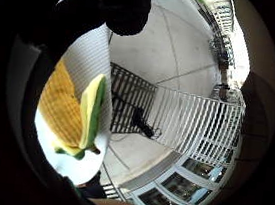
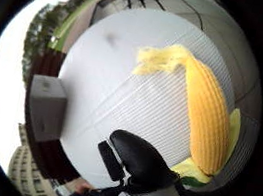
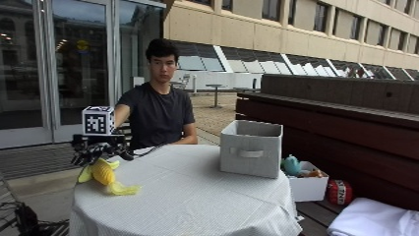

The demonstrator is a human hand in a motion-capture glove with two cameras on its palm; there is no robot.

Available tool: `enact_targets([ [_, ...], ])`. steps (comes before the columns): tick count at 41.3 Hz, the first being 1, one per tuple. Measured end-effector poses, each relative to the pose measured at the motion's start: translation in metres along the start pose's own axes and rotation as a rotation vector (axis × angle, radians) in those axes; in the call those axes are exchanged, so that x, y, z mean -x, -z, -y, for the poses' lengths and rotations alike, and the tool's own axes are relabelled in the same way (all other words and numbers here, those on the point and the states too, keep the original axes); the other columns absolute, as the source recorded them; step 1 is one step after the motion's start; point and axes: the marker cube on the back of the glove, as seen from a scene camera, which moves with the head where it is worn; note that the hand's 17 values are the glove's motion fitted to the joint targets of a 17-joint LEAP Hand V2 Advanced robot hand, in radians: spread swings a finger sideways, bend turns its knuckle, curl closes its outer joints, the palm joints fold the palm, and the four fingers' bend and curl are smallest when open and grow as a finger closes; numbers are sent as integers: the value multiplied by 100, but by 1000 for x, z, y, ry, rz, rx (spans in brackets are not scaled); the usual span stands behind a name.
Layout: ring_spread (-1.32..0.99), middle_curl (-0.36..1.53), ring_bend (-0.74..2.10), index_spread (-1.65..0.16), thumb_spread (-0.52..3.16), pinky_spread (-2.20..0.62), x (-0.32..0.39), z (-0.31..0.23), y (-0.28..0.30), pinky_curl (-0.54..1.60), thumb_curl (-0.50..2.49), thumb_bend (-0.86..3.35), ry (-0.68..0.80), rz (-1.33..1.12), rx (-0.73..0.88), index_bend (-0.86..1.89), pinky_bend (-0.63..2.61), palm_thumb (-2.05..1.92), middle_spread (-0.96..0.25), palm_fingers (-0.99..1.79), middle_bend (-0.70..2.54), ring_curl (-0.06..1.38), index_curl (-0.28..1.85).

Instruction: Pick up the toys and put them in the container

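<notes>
A yellow corn toy [image 3: 104, 173] with green husk leaves lies on the white-clothed round table [image 3: 196, 196], near its edge. My gloved right hand [image 3: 92, 153] hovers just above it with the fingers hanging down, spread and not closed round it. In the thumb side palm view the corn [image 2: 204, 120] lies flat on the cloth close to the palm, and a black fingertip [image 2: 141, 163] shows beside it. The little finger side view shows the corn [image 1: 68, 109] at the table's edge. The grey fabric container [image 3: 251, 147] stands on the far side of the table and also appears in the thumb side palm view [image 2: 46, 106].
A small white box [image 3: 308, 187] with a teal toy [image 3: 291, 165] sits on the bench beside the table. A red ball [image 3: 338, 191] and a white cloth [image 3: 373, 216] lie there too. The person sits behind the table.
</notes>
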Motion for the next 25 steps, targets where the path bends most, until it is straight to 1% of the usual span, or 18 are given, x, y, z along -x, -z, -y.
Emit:
enact_targets([
  [2,-1,42,37,-28,101,2,-3,-5,-10,34,26,-4,-28,6,48,3,110,-3,-6,-20,21,32,6],
  [5,-2,42,37,-28,104,2,-9,-10,-23,34,27,-1,-12,7,96,3,109,1,-6,-17,22,32,6],
  [9,-2,43,38,-29,109,1,-14,-12,-39,33,29,2,-33,5,117,4,108,9,-6,-14,23,32,6],
  [16,-4,45,43,-31,123,-2,-19,-13,-55,33,35,20,-74,36,159,12,104,40,-5,-5,27,34,8],
  [18,-5,45,44,-31,124,-2,-18,-14,-57,33,35,19,-79,45,169,10,105,40,-4,-6,28,34,9],
  [19,-6,46,44,-32,127,-4,-17,-13,-57,32,38,25,-82,47,175,14,103,49,-5,0,31,34,10],
  [21,-7,47,44,-32,129,-5,-15,-11,-57,32,39,26,-85,45,182,15,102,52,-6,0,32,35,11],
  [22,-16,52,56,-33,135,-8,-14,-11,-57,31,42,36,-85,40,181,8,98,65,-11,18,47,38,9],
  [24,-24,52,60,-33,138,-11,-12,-11,-55,29,45,41,-83,27,170,8,95,71,-15,22,51,36,8],
  [25,-28,54,64,-33,139,-13,-12,-12,-54,29,46,43,-81,21,161,8,94,74,-16,25,56,37,9],
])
